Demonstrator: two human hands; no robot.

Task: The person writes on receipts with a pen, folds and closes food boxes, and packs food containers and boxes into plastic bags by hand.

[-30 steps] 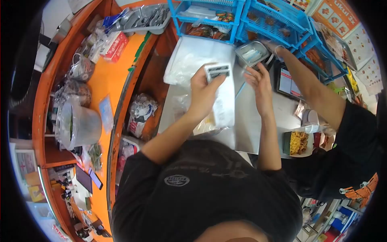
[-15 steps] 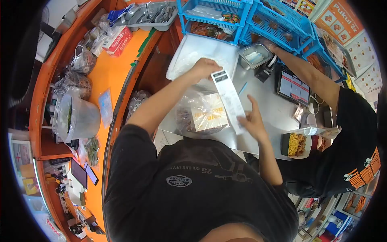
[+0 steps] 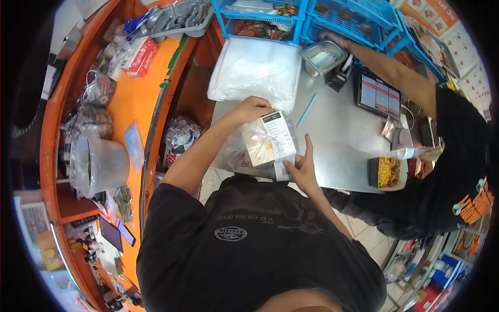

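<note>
A printed paper receipt [image 3: 279, 136] lies over a box [image 3: 258, 145] wrapped in clear plastic on the metal table [image 3: 332, 151]. My left hand [image 3: 253, 111] is closed on the receipt's upper end, near its dark header. At the lower end, my right hand [image 3: 303, 169] pinches the paper between thumb and fingers, with the index finger stretched upward. Just beyond my left hand is a stack of clear plastic bags [image 3: 254, 70]. A blue straw-like stick [image 3: 306, 110] rests on the table to the right.
A co-worker's arm [image 3: 390, 65] reaches in from the right to a metal container [image 3: 323, 56]. Also there are a tablet [image 3: 379, 96], a box of yellow food [image 3: 387, 172] and blue baskets [image 3: 353, 23]. An orange counter [image 3: 145, 104] stands at the left.
The receipt has come down over the wrapped box and its lower end is now bent. My left hand has moved lower and towards me. The co-worker's arm still reaches to the metal container.
</note>
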